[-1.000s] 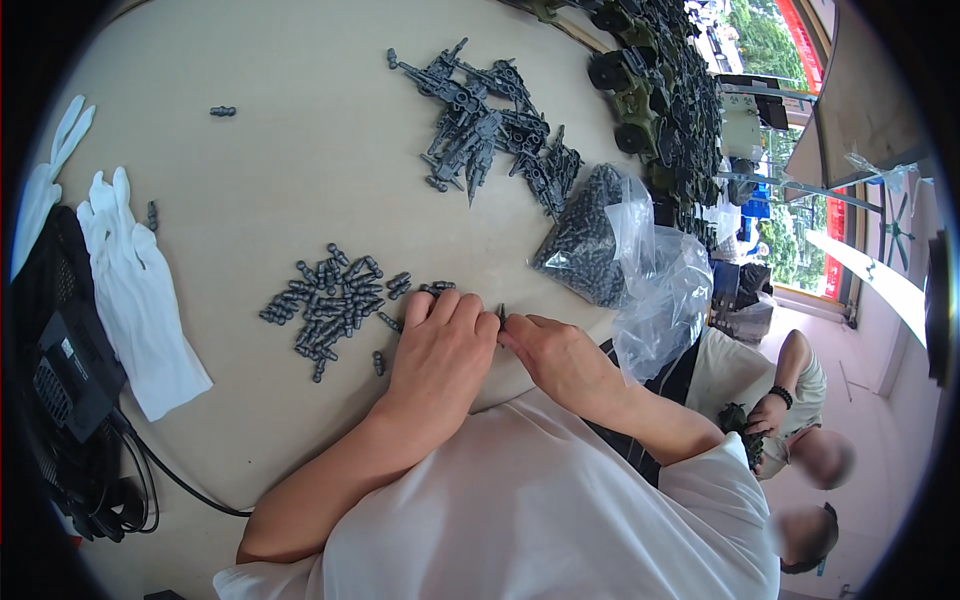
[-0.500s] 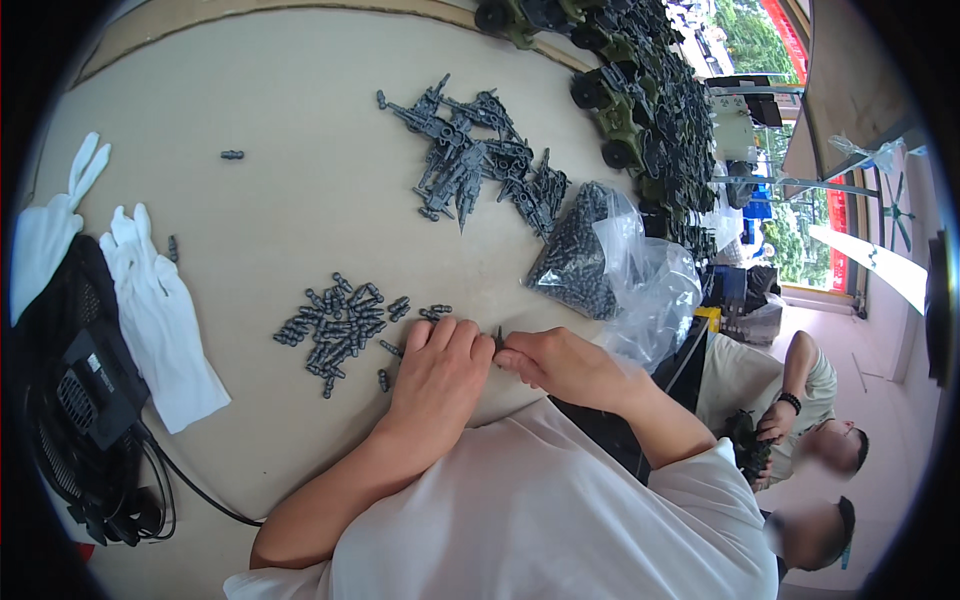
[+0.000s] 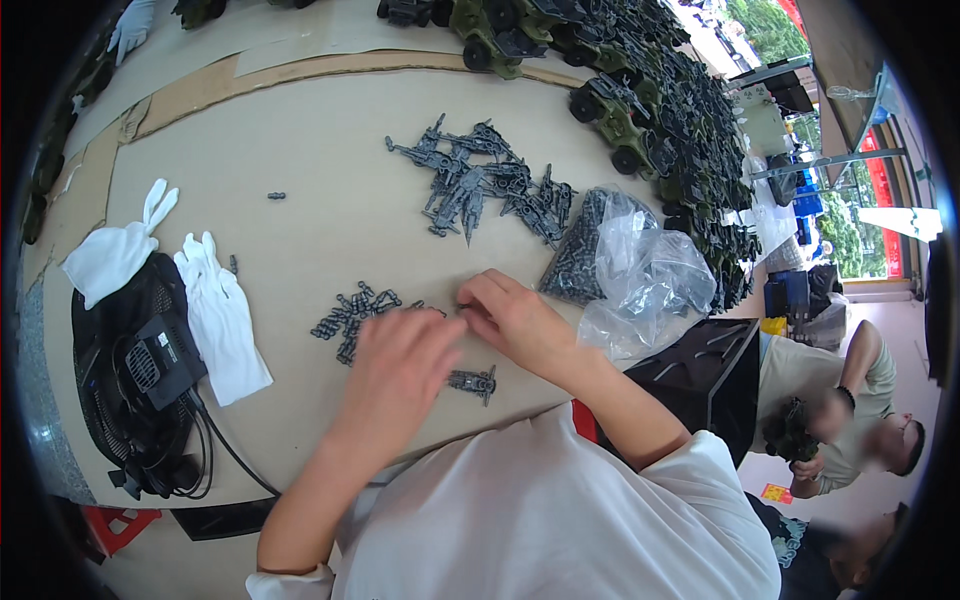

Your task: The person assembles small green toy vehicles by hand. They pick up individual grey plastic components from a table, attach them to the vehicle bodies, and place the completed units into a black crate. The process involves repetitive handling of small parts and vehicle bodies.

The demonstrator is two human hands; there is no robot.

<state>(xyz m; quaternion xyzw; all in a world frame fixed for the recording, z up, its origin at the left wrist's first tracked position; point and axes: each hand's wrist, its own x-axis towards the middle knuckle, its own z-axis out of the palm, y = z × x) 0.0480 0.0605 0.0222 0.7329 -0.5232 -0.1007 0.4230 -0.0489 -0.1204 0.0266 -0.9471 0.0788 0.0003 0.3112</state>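
My left hand [image 3: 402, 352], smeared by motion, hangs over the right side of a pile of small dark grey plastic pieces [image 3: 338, 322]; what its fingers do cannot be made out. To its right, my right hand [image 3: 510, 318] is closed, thumb and fingers pinched near the tabletop. A dark speck shows at those fingertips, too small to name. Close to my body, just below the hands, lies a grey toy gun part [image 3: 473, 382], partly hidden by my left hand. Farther off sits a heap of similar grey toy gun parts [image 3: 480, 182].
A clear plastic bag [image 3: 650, 270] of small grey pieces lies right of my right hand. Green toy vehicles [image 3: 625, 125] crowd the far right. White gloves [image 3: 222, 320] and a black mesh bag with a device [image 3: 165, 360] lie left. A co-worker [image 3: 820, 400] holds a dark toy.
My hands have lifted and moved away from the table's near edge, the left now blurred over the pile. A toy gun part now shows on the table near my body. The view has shifted.
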